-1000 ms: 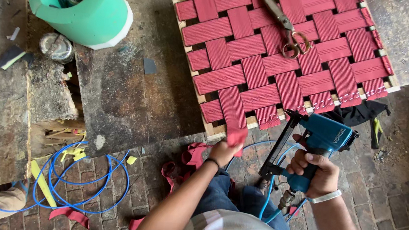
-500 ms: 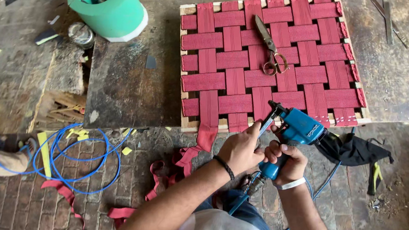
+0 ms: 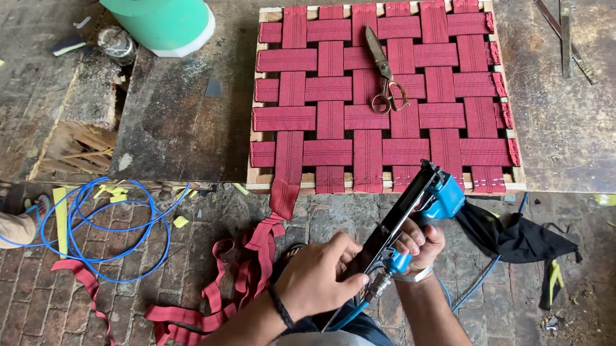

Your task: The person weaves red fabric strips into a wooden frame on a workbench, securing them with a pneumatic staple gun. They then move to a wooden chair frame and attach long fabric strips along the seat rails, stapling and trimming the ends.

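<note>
Both hands are now closed on the staple gun: left hand moved off the webbing strap, right hand gripping the handle.

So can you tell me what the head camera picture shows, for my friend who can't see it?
A person holds a blue staple gun in both hands, the left hand on its long black magazine and the right hand around its grip. In front is a wooden frame woven with red webbing straps, scissors lying on top.
</note>
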